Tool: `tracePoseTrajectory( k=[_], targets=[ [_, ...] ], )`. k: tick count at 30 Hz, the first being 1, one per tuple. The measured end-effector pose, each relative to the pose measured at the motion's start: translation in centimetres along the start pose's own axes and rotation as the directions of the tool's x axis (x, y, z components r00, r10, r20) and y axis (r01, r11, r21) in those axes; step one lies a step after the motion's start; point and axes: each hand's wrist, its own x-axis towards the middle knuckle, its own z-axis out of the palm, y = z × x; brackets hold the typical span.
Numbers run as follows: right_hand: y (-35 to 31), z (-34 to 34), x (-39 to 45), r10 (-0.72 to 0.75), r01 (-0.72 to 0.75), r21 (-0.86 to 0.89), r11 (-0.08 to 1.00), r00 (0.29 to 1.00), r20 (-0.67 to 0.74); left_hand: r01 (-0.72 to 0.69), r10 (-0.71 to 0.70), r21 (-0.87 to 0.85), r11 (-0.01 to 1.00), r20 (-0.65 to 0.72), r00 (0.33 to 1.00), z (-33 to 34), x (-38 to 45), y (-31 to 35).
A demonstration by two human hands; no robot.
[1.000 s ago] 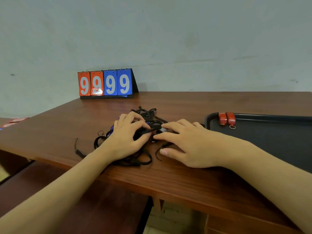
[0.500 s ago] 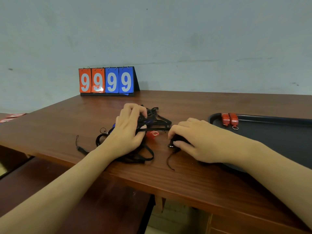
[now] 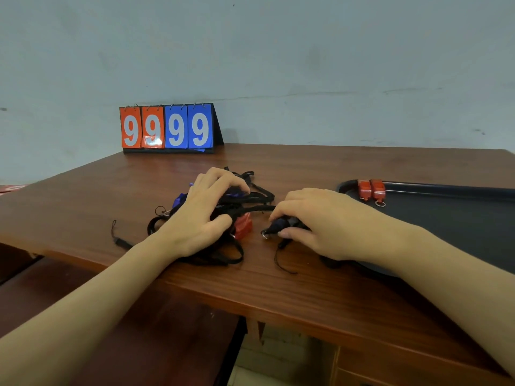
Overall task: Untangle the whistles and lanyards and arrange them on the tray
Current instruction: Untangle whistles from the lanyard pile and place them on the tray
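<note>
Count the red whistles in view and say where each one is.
3. Two red whistles sit side by side at the tray's far left corner; a third lies in the lanyard tangle beside the left hand. Others may be hidden.

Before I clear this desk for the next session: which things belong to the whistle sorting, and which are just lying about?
In use: tangle of lanyards, red whistle, dark whistle in right hand, left hand, tray, two red whistles.
Lying about: scoreboard.

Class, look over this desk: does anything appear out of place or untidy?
Yes: black lanyards lie knotted in a heap under the left hand, a red whistle caught among them, off the tray.
</note>
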Motion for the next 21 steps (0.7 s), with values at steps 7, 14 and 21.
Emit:
tracePoseTrajectory(
  k=[7, 14, 21],
  targets=[
    [0.00, 0.22, -0.17, -0.005, 0.005, 0.007, 1.000, 0.999, -0.035, -0.078, 0.073, 0.059, 0.995, 0.085, 0.994, 0.12, -0.15, -0.22],
    [0.13, 0.30, 0.02, 0.002, -0.001, 0.020, 1.000, 1.000, -0.029, -0.060, 0.055, 0.046, 0.997, 0.097, 0.994, 0.21, 0.13, -0.47],
    [0.49, -0.18, -0.18, 0.041, -0.036, 0.059, 0.998, 0.996, -0.082, -0.090, 0.079, 0.138, 0.986, 0.082, 0.993, 0.46, 0.44, -0.96]
  ],
)
